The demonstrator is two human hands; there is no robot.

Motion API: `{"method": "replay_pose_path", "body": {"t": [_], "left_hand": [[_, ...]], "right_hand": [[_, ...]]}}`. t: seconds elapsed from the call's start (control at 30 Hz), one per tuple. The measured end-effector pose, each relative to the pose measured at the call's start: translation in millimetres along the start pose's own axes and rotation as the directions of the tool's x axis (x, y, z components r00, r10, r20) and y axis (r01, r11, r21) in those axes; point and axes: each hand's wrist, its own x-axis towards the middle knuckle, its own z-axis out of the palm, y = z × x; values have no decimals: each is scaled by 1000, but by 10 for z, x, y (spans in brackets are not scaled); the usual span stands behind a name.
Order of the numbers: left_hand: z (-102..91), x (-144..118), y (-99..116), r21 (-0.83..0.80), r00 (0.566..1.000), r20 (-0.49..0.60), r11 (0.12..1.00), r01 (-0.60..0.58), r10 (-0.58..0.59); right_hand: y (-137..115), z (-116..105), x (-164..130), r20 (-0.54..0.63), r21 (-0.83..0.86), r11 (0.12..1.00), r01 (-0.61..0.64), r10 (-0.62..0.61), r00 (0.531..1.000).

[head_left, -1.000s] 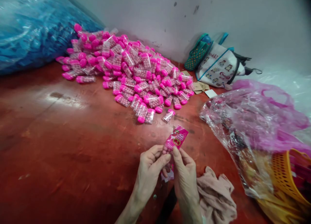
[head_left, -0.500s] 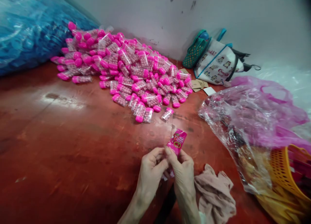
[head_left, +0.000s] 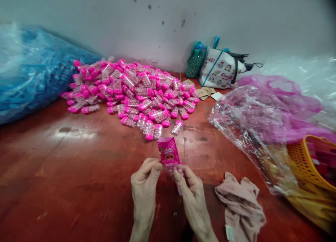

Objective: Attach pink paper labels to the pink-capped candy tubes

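Observation:
In my right hand (head_left: 193, 191), closed between thumb and fingers, is a small clear candy container (head_left: 178, 171) of pink balls. A bright pink printed label (head_left: 168, 151) stands up from it, its top edge spread a little; how far it wraps the container is hidden. My left hand (head_left: 144, 186) is closed, thumb against index finger, with the fingertips at the label's lower left edge. Whether anything is pinched there I cannot make out. Beyond both hands lies a large heap of pink-capped candy containers (head_left: 143, 91), with one container (head_left: 177, 127) lying apart in front.
A big blue plastic-wrapped bag (head_left: 39, 74) is at the left. Against the wall stand a white printed bag (head_left: 219, 69) and a green pouch (head_left: 194, 62). To the right are crumpled pink plastic (head_left: 280, 95), a yellow basket (head_left: 301, 161) and a beige cloth (head_left: 241, 203) on the red floor (head_left: 78, 179).
My hands have moved apart, the left shifting leftward. The pink label, tilted right before, now stands more upright and faces me, with the pink balls showing below it. The view has tipped upward.

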Motion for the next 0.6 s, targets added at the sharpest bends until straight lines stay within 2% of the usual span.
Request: {"method": "replay_pose_path", "body": {"t": [0.03,0.07,0.1,0.17,0.23,0.3,0.37,0.47,0.53,0.6], "left_hand": [[-13,5,34,6,1000,-2,1000,-18,18],[-13,2,71,-12,1000,21,1000,12,-11],[0,-11,108,-46,995,68,996,82,-79],[50,-66,166,-131,955,189,958,257,-230],[118,-150,198,-210,917,256,908,363,-307],[185,-244,209,-269,910,254,880,392,-327],[246,-337,218,-293,910,205,864,408,-360],[323,-448,235,-304,908,121,856,418,-401],[356,-492,238,-316,908,107,852,418,-406],[364,-508,230,-334,907,120,844,421,-404]], "right_hand": [[-21,-1,-24,26,20,1000,-8,8,1000],[-44,-1,-50,56,41,999,-22,20,998],[-66,-2,-77,89,63,997,-39,33,996],[-101,-3,-132,121,86,995,-59,48,991],[-115,-2,-188,113,91,995,-48,37,993],[-108,3,-246,75,89,996,-16,9,997],[-90,11,-307,10,67,997,35,-36,999],[-71,18,-390,-74,-51,989,142,-146,987],[-72,13,-424,-98,-128,970,206,-219,971],[-81,0,-429,-109,-161,962,221,-240,965]]}}
